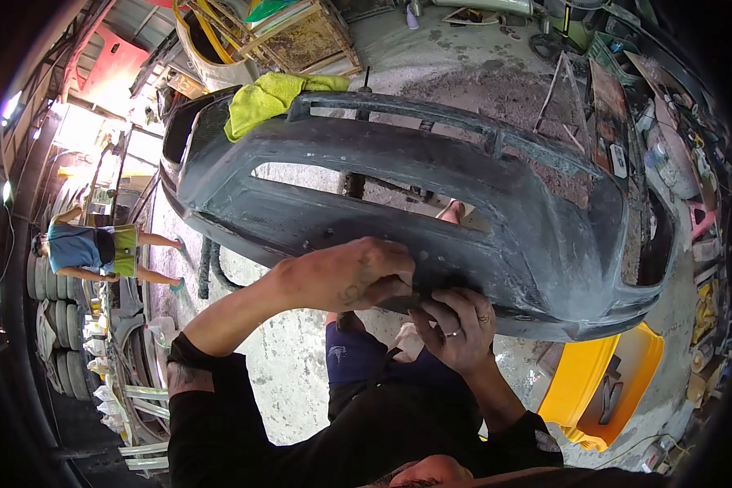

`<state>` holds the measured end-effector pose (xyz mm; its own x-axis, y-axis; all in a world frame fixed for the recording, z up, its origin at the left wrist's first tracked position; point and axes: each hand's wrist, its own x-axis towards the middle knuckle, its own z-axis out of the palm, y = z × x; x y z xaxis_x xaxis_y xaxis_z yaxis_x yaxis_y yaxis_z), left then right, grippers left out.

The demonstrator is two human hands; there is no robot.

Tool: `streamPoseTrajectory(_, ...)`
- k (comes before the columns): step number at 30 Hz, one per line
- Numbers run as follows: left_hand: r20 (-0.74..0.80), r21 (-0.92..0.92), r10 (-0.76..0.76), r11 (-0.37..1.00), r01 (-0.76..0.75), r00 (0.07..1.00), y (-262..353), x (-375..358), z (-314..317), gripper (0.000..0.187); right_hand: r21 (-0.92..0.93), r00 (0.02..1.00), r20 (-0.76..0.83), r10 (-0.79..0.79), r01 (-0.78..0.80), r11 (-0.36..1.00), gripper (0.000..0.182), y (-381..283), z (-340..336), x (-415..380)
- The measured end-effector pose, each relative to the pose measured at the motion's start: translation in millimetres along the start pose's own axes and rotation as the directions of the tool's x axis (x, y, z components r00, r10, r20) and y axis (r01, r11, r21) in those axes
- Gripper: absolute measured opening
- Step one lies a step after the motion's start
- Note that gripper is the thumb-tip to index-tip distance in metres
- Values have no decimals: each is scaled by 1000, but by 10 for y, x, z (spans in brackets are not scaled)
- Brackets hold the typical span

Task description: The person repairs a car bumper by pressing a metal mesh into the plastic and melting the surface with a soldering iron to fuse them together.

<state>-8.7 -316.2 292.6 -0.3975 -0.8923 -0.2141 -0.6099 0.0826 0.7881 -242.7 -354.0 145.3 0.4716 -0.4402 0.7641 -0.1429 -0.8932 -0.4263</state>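
Note:
A dark grey car bumper (366, 159), dull and scuffed with pale dusty patches, stretches across the view in front of my body. My left hand (378, 272) is over its near lower part, with the fingers curled down and the fingertips hidden. Close beside it, my right hand (459, 325) has its fingers bent at the bumper's near edge, the thumb towards the left hand. Both hands look closed around something small and dark between them, which I cannot make out. A yellow-green cloth (272, 102) lies draped over the bumper's far left end.
To the right, a yellow plastic panel (557, 390) rests on the floor. Another person (98, 248) stands at the left, near stacked tyres (53, 321). A wooden frame (309, 41) is at the back, and assorted parts line the right side.

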Motion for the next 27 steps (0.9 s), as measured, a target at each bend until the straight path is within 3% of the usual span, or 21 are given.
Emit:
streamPoseTrajectory(2, -43, 98, -73, 992, 77, 996, 70, -58, -94, 9, 76, 998, -64, 22, -17, 997, 28, 23, 26, -47)
streamPoseTrajectory(5, -87, 121, -39, 991, 50, 995, 30, -134, -85, 10, 93, 999, -26, 18, -15, 996, 34, 10, -11, -30)
streamPoseTrajectory(12, -51, 149, -54, 987, 61, 997, 89, -73, -1, 11, 95, 1000, -17, -14, 16, 995, 33, 44, -15, -64)
streamPoseTrajectory(14, -37, 238, -65, 969, 72, 997, 103, -58, -1, 11, 115, 1000, -16, 0, 2, 993, 30, 50, 3, -85)
streamPoseTrajectory(18, -10, 185, -42, 982, 43, 999, 66, -10, -24, 9, 76, 1000, -3, -12, 13, 997, 27, 32, -10, -72)
streamPoseTrajectory(23, 18, 145, 30, 989, -32, 999, 17, 28, -19, 9, -25, 997, 74, -15, 17, 1000, 44, 7, -27, -33)
streamPoseTrajectory(27, 39, 76, -37, 997, 34, 999, 0, 41, -8, 10, -28, 997, 69, -19, 21, 999, 44, 5, -35, -9)
